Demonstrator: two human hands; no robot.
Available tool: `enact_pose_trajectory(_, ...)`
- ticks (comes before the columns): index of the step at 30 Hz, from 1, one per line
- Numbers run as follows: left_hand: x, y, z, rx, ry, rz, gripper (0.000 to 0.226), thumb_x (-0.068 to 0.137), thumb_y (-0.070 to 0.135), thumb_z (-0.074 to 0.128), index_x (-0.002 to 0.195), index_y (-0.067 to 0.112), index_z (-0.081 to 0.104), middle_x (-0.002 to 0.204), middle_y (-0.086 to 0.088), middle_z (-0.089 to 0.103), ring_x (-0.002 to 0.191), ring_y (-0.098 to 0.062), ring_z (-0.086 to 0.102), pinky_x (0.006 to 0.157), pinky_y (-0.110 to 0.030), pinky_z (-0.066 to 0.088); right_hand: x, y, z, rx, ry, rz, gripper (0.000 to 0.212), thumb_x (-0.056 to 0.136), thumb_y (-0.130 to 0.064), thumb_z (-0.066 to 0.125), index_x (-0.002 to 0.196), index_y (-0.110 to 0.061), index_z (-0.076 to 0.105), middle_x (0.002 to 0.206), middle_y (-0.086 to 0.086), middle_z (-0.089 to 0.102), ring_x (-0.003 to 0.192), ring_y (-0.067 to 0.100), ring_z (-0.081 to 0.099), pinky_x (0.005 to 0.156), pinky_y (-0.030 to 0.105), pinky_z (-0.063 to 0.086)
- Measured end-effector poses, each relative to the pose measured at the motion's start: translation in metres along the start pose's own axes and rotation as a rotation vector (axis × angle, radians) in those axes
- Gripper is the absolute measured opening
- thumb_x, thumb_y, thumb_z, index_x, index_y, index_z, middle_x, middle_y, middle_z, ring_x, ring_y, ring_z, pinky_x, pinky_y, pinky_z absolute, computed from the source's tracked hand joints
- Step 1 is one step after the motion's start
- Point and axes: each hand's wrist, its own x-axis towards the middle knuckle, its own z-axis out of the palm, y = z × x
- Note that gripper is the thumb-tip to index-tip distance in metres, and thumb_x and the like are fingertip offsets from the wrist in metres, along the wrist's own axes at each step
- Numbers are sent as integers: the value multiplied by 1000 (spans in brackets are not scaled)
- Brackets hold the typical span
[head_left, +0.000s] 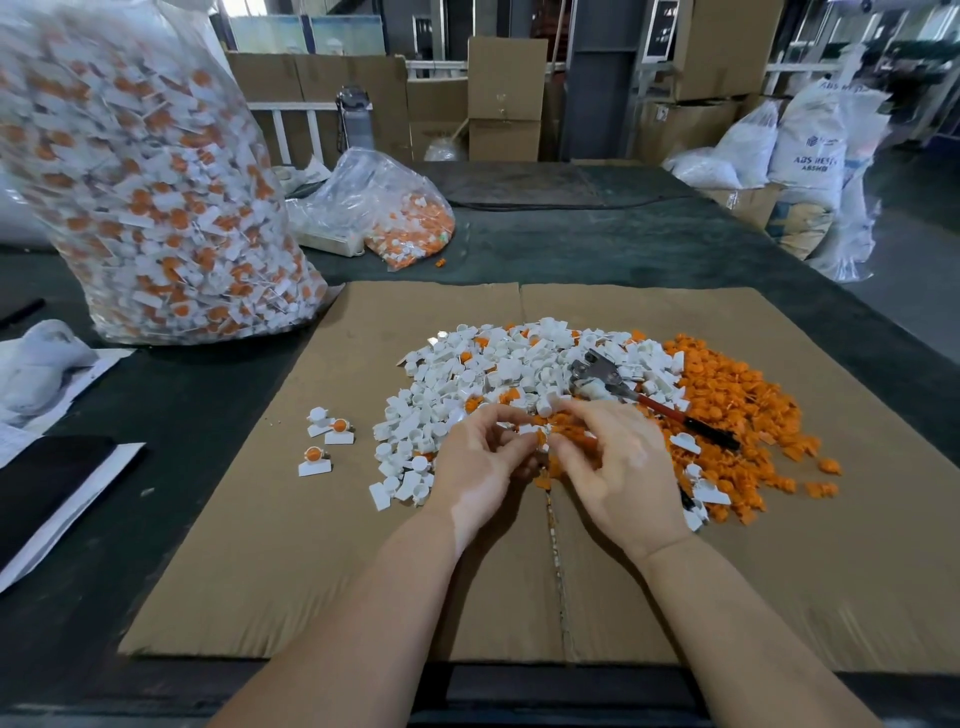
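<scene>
A heap of white plastic parts (483, 379) lies on a flat cardboard sheet (322, 545), with a heap of orange plastic parts (737, 410) to its right. My left hand (478, 467) and my right hand (618, 467) meet at the near edge of the heaps. Between their fingertips they pinch a small white and orange piece (537, 435). Three joined white and orange pieces (324, 439) lie apart on the cardboard to the left. A metal tool with a red and black handle (639, 392) rests on the heaps just beyond my right hand.
A tall clear bag of white and orange pieces (156, 182) stands at the left. A smaller clear bag (395, 213) lies behind the cardboard. Papers and a dark flat object (47, 483) sit at the left edge. Cartons and white sacks (810, 156) stand beyond the table.
</scene>
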Motion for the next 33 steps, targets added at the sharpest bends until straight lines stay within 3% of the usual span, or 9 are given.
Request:
enact_pose_trajectory(3,3,1,1,-28,19,-24,9,88,2,61,96,8,61,67,-12,59,55,-12,58,60,-20,53,10,8,-9,-214,43,231,34,87,-22,64,117,-6,61,110,11,64,107,29,56,89,43,38)
enact_pose_trajectory(6,6,2,2,-8,44,-38,13,88,2,62,101,5,60,69,-12,59,52,-7,58,60,-19,53,22,18,-21,-429,-269,583,51,90,-40,50,132,-14,43,133,11,46,125,30,37,105,46,23)
enact_pose_trajectory(8,8,3,2,-15,52,-50,14,88,2,61,102,5,60,69,-11,59,52,-5,59,59,-18,53,28,26,-25,-473,-460,688,58,87,-44,46,137,-17,35,141,10,36,132,31,28,111,51,12)
enact_pose_trajectory(14,10,6,6,-11,61,-83,14,89,4,61,102,8,60,68,-7,62,52,-5,60,59,-22,53,35,30,-25,-514,-507,648,64,85,-52,47,138,-19,34,143,10,34,133,32,26,111,56,5)
enact_pose_trajectory(19,12,14,8,-119,89,-138,14,88,3,62,100,10,61,63,-3,67,57,-10,65,51,-20,51,38,22,-35,-534,-341,476,45,87,-48,47,111,-10,48,119,11,50,109,28,44,91,38,37)
enact_pose_trajectory(21,15,18,9,-252,115,-166,15,87,0,62,100,7,60,63,-7,64,55,-15,63,51,-25,49,41,13,-40,-418,-340,452,37,89,-46,45,99,-11,46,104,8,54,94,24,49,76,34,41)
enact_pose_trajectory(24,18,25,9,-345,141,-168,13,86,-1,62,98,4,59,60,-8,62,48,-15,58,53,-28,50,45,0,-45,-115,-463,502,35,91,-44,44,86,-9,46,76,2,52,66,17,47,55,29,32)
enact_pose_trajectory(28,18,37,9,-432,214,-183,10,87,-4,59,94,4,60,61,-7,59,44,-8,55,44,-18,49,44,-15,-52,288,-666,616,30,90,-30,46,72,-6,46,69,11,43,61,21,38,56,31,29)
enact_pose_trajectory(33,16,40,5,-380,252,-223,10,90,-2,57,98,3,58,66,-9,56,46,-9,52,47,-17,49,42,-20,-57,540,-794,755,9,86,-11,45,81,-6,51,70,11,52,60,19,52,55,30,42)
